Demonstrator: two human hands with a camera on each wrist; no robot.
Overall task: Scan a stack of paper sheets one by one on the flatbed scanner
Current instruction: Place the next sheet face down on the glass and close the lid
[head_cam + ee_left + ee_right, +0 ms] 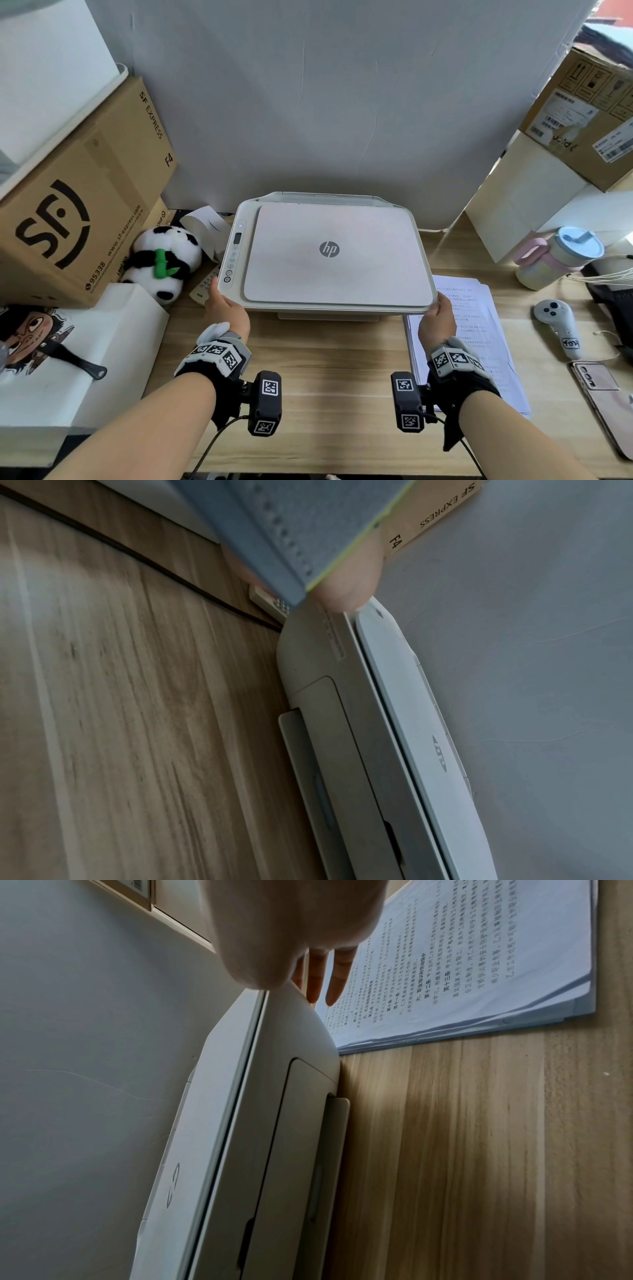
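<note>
The white HP flatbed scanner (329, 253) stands in the middle of the wooden desk with its lid down. My left hand (222, 301) holds its front left corner; the thumb (346, 588) lies on top beside the button strip, and the fingers are hidden underneath. My right hand (438, 308) holds the front right corner, thumb (274, 947) on the lid edge and fingers (337, 977) reaching straight down the side. The stack of printed paper sheets (479, 325) lies flat on the desk just right of the scanner (240, 1123), under my right wrist.
An SF Express carton (78, 212), a panda plush (164, 260) and a remote (205, 287) crowd the scanner's left side. To the right are a bottle (561, 257), a white controller (558, 325), a phone (603, 387) and stacked boxes (524, 192). Bare desk (325, 394) lies in front.
</note>
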